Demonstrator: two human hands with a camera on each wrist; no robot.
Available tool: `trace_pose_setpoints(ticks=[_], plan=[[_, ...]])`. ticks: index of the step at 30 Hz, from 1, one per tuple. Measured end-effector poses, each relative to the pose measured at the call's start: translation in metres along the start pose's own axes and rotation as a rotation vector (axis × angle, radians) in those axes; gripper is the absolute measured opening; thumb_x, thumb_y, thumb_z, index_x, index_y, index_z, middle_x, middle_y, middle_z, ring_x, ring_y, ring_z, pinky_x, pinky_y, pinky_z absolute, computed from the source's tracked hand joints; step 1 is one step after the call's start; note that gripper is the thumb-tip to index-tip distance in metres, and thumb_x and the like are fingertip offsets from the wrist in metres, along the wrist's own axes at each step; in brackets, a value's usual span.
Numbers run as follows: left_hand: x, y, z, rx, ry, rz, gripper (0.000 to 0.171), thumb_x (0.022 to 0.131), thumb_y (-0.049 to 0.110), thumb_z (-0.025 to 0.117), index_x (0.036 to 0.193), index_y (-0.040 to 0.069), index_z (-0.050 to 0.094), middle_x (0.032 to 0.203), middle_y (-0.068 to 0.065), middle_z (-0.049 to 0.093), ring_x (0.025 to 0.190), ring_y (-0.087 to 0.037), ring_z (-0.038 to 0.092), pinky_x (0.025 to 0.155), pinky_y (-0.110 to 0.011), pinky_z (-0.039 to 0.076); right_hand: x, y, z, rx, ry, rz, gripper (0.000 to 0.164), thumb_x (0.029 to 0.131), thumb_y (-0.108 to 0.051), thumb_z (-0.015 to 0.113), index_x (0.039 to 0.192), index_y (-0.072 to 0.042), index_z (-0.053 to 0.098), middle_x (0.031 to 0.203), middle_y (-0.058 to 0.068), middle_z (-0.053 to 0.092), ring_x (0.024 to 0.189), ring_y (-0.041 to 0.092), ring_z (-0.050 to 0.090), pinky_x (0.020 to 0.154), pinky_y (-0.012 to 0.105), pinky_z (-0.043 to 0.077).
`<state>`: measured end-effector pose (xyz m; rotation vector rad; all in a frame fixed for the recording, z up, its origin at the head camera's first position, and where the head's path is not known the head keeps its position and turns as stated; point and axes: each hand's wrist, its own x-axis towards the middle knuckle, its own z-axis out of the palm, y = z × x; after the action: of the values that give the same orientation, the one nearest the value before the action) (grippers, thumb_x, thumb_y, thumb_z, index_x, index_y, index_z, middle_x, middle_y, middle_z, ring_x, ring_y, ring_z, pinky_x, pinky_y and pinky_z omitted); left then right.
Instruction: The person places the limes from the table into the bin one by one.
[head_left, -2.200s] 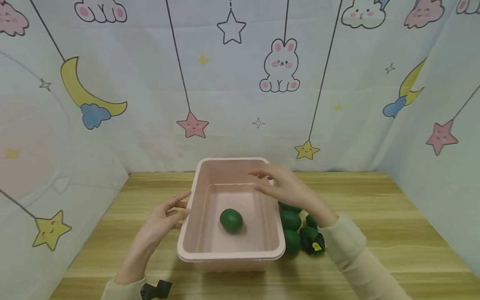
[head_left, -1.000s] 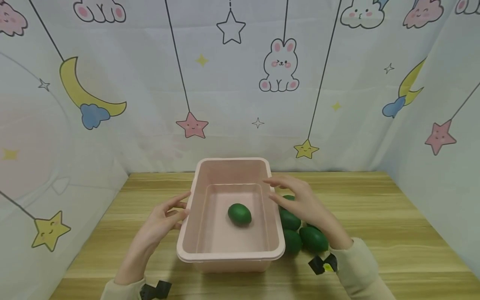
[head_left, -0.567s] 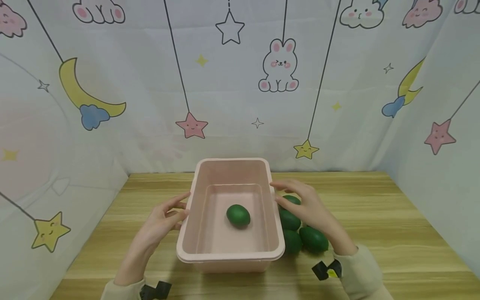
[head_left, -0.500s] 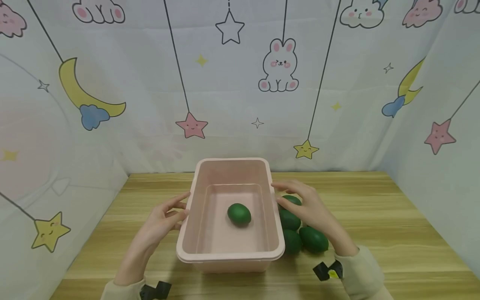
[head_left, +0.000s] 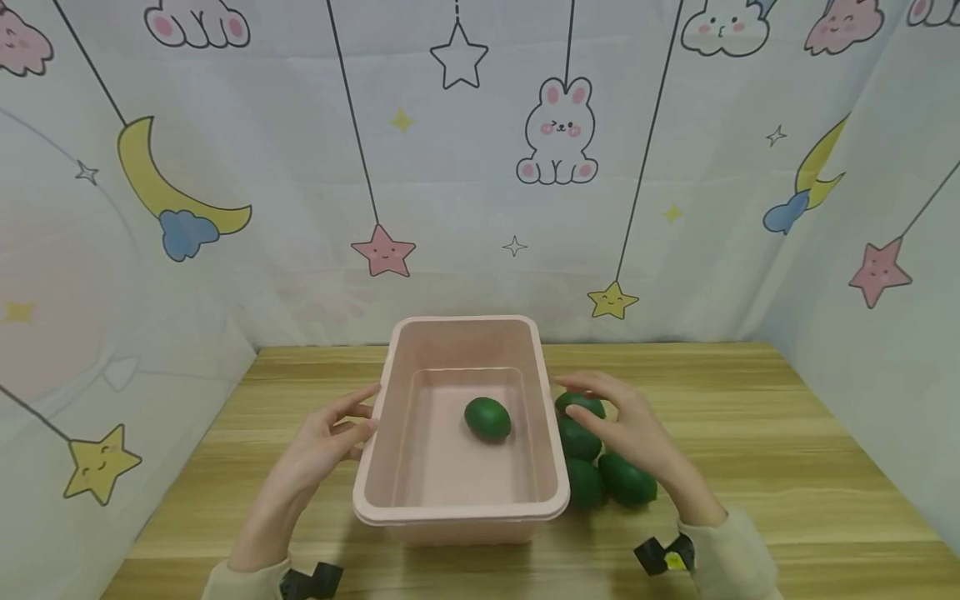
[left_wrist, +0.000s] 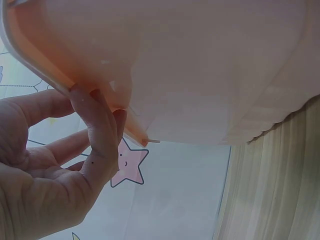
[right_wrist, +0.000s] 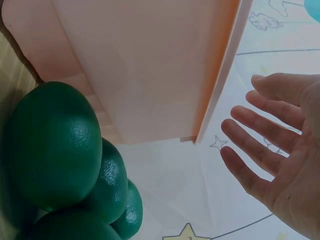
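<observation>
In the head view a pale pink plastic bin point(head_left: 461, 512) stands on the table. One glossy, dark green, avocado-shaped fruit point(head_left: 487, 419) lies in it, right of centre. My left hand point(head_left: 322, 442) touches the outside of the bin's left rim; the left wrist view shows its fingertips tucked against the lip point(left_wrist: 37, 70). To the right of the bin, my right hand point(head_left: 626, 421) hovers over several matching green fruits point(head_left: 628, 479), fingers spread and holding nothing. The right wrist view shows these fruits point(right_wrist: 57, 145) clustered against the bin's outer wall.
The wooden table point(head_left: 720, 433) ends at a white cloth backdrop point(head_left: 465, 183) printed with stars, moons and rabbits. Black wrist straps point(head_left: 663, 554) show at both cuffs. The bin's tall walls stand between my two hands.
My right hand has moved from above the bin's interior rightward, past the rim, to over the fruits outside. The fruit in the bin has rolled slightly right and away. My left hand stays put.
</observation>
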<state>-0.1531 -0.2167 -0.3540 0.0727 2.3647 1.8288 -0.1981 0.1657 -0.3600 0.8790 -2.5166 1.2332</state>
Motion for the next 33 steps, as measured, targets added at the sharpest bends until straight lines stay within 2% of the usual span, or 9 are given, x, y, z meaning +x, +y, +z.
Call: trace_pose_setpoints(ticks=[5, 10, 15, 20, 25, 27, 33], plan=[[0.000, -0.001, 0.000, -0.002, 0.004, 0.004, 0.058, 0.096, 0.016, 0.058, 0.149, 0.009, 0.035, 0.130, -0.025, 0.045, 0.089, -0.005, 0.063, 0.075, -0.027, 0.057, -0.005, 0.006, -0.001, -0.004, 0.019, 0.015, 0.037, 0.091, -0.018, 0.066, 0.127, -0.019, 0.062, 0.124, -0.002, 0.064, 0.110, 0.014, 0.060, 0.092, 0.039, 0.052], [0.001, -0.001, 0.000, -0.004, 0.002, 0.007, 0.058, 0.096, 0.016, 0.058, 0.149, 0.009, 0.035, 0.129, -0.025, 0.045, 0.089, -0.005, 0.063, 0.075, -0.027, 0.057, -0.010, 0.013, -0.003, -0.016, 0.024, 0.018, 0.037, 0.092, -0.016, 0.065, 0.128, -0.020, 0.061, 0.124, -0.002, 0.064, 0.112, 0.016, 0.061, 0.092, 0.037, 0.053], [0.001, -0.001, 0.000, 0.000, 0.004, 0.003, 0.058, 0.096, 0.016, 0.057, 0.149, 0.009, 0.035, 0.129, -0.024, 0.045, 0.088, -0.004, 0.063, 0.075, -0.026, 0.057, -0.015, 0.019, -0.006, -0.042, 0.038, 0.027, 0.035, 0.092, -0.015, 0.064, 0.127, -0.018, 0.062, 0.124, 0.001, 0.065, 0.112, 0.011, 0.060, 0.091, 0.033, 0.053], [0.000, -0.001, 0.000, 0.002, 0.002, 0.005, 0.057, 0.096, 0.015, 0.057, 0.149, 0.008, 0.035, 0.128, -0.024, 0.045, 0.088, -0.005, 0.063, 0.075, -0.026, 0.057, -0.020, 0.025, -0.008, -0.031, 0.058, 0.057, 0.035, 0.092, -0.013, 0.064, 0.127, -0.018, 0.062, 0.123, 0.005, 0.066, 0.112, 0.004, 0.058, 0.092, 0.037, 0.053], [0.001, 0.000, 0.000, -0.001, 0.005, 0.008, 0.057, 0.096, 0.013, 0.056, 0.148, 0.007, 0.035, 0.126, -0.024, 0.046, 0.087, -0.005, 0.062, 0.075, -0.026, 0.057, -0.024, 0.028, -0.010, -0.001, 0.064, 0.086, 0.035, 0.093, -0.014, 0.063, 0.128, -0.020, 0.062, 0.120, 0.004, 0.066, 0.109, 0.012, 0.062, 0.091, 0.046, 0.053], [0.001, 0.000, 0.001, -0.004, 0.007, 0.007, 0.057, 0.096, 0.013, 0.056, 0.148, 0.007, 0.035, 0.125, -0.024, 0.047, 0.087, -0.004, 0.062, 0.074, -0.026, 0.056, -0.025, 0.029, -0.011, 0.002, 0.065, 0.091, 0.035, 0.093, -0.014, 0.062, 0.128, -0.019, 0.062, 0.120, 0.005, 0.067, 0.108, 0.016, 0.063, 0.091, 0.046, 0.053], [0.000, 0.001, 0.001, -0.004, 0.006, 0.003, 0.057, 0.096, 0.013, 0.056, 0.149, 0.007, 0.035, 0.126, -0.024, 0.046, 0.087, -0.004, 0.062, 0.074, -0.026, 0.056, -0.030, 0.037, -0.013, -0.015, 0.080, 0.128, 0.034, 0.094, -0.015, 0.061, 0.128, -0.016, 0.061, 0.124, 0.005, 0.065, 0.109, 0.016, 0.062, 0.092, 0.043, 0.052]])
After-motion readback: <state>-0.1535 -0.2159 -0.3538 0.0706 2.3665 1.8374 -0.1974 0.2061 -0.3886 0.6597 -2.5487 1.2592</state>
